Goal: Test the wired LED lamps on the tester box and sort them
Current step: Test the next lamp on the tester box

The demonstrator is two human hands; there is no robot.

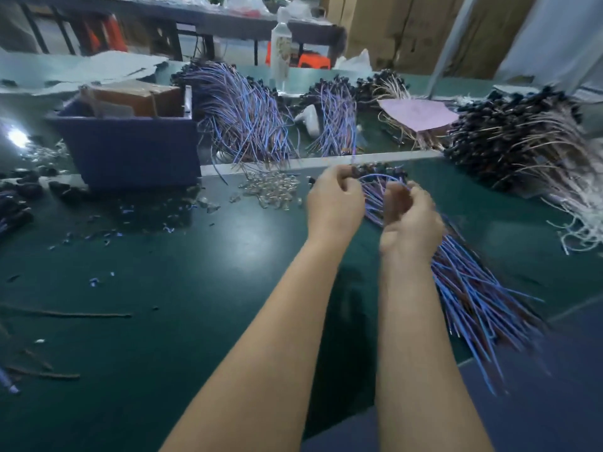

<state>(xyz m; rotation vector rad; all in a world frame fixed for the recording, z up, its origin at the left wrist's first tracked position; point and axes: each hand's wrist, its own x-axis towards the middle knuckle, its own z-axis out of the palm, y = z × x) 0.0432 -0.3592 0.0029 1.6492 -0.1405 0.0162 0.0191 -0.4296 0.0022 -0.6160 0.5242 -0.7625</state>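
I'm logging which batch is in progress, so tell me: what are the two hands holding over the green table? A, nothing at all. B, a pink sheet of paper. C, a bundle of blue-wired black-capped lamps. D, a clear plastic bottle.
C: the left hand and the right hand both curl their fingers round the bundle of blue-wired black-capped lamps, whose wires fan out below the right hand.

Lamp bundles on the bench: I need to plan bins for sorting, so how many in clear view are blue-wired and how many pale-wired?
Blue-wired bundles: 3, one gripped by left hand and right hand
Pale-wired bundles: 2
Total: 5
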